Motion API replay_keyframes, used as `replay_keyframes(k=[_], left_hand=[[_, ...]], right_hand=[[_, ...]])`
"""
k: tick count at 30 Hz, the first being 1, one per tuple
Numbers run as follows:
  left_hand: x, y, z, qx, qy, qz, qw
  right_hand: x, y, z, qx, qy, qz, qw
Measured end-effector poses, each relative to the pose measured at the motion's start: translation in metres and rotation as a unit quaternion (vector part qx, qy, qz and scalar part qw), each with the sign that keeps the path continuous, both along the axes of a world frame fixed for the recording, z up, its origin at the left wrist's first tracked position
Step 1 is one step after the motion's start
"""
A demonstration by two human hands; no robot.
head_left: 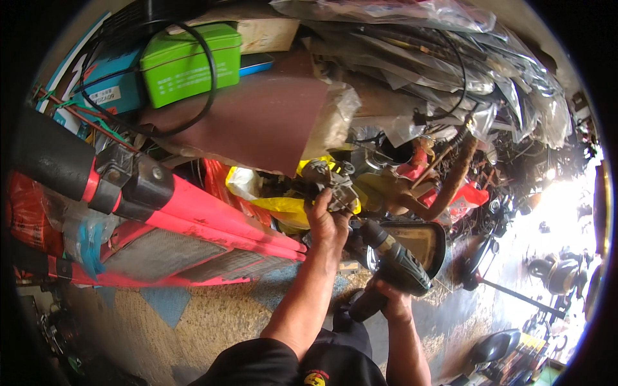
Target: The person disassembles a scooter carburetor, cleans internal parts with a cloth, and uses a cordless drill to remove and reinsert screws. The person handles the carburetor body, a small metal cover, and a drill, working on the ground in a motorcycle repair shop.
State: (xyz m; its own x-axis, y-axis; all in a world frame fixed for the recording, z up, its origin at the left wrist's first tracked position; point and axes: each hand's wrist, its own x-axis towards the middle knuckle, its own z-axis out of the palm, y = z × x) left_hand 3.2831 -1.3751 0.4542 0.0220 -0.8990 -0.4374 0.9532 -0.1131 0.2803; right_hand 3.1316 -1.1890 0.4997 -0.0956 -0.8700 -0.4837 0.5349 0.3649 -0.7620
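Note:
My left hand [326, 215] is closed around a small, dirty grey metal part [333, 184] with uneven housings, perhaps a carburetor; its exact kind is unclear. My right hand [394, 298] grips a dark green cordless drill [400, 264] by its handle. The drill's black nose points up and left, toward the metal part, with a gap between them. Whether a bit sits in the chuck is hard to make out. Behind the metal part lie yellow plastic bags [280, 209].
At left a red, frame-like machine part [212, 215] with black fittings reaches toward my left forearm. A green box [191, 64] and a brown sheet [251, 119] lie on the far shelf. Plastic-wrapped parts [444, 58] hang over its edge. A black-rimmed tray [425, 241] stands behind the drill.

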Motion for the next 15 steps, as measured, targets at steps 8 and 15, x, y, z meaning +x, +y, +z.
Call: replay_keyframes(k=[8, 15], left_hand=[[0.01, 0.0, 0.005, 0.005, -0.029, -0.002, 1.0], [0.016, 0.0, 0.004, -0.018, -0.023, 0.004, 1.0]], right_hand=[[0.01, -0.004, 0.01, -0.011, -0.043, 0.013, 0.999], [0.021, -0.002, 0.01, -0.003, -0.013, -0.011, 1.0]])
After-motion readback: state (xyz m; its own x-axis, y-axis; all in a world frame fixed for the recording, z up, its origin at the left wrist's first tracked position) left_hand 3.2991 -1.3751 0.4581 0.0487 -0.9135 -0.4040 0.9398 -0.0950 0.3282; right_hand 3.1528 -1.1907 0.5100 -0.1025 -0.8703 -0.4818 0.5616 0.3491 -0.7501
